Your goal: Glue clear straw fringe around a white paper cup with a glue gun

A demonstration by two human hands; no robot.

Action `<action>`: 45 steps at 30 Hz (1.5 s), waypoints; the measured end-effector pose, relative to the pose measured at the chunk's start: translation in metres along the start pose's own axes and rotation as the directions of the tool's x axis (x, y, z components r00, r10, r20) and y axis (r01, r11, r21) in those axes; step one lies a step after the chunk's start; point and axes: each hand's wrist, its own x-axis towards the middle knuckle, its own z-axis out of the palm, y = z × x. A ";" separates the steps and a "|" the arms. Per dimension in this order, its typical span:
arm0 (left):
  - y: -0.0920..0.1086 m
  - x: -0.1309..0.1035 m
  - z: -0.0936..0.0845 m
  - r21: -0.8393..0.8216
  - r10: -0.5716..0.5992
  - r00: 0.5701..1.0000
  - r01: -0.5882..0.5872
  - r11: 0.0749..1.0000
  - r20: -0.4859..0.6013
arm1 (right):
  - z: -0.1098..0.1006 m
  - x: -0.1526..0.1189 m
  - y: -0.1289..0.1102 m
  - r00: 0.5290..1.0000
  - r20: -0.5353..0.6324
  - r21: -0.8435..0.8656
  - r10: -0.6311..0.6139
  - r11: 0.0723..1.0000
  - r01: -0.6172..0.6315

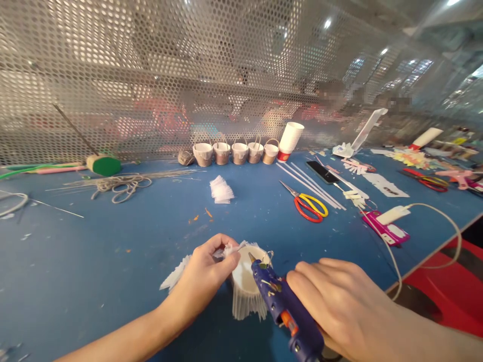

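Note:
A white paper cup (246,274) stands near the table's front, with thin translucent white strips (249,305) fringing its outside. My left hand (211,266) is closed at the cup's left rim, thumb and fingers pinching the rim along with some white strips. In my right hand (339,294) is a dark blue hot glue gun (285,306), fingers wrapped round it. Its metal nozzle points over the cup's opening, close to the inner far side; I cannot tell whether it touches. A loose stack of white pieces (175,273) lies partly behind my left wrist.
Farther back lie another white stack (221,190), scissors (307,201), white strips (311,186) and a phone (322,172). Several small bucket-like cups (239,154) and stacked paper cups (290,141) line the perforated metal screen (124,85). A white cable (390,256) runs at right; twine (121,186) lies left.

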 end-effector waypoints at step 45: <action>0.010 -0.005 0.007 -0.064 -0.048 0.999 0.047 0.997 -0.016 | -0.005 0.020 -0.003 0.981 0.084 -0.343 -0.177 0.919 0.196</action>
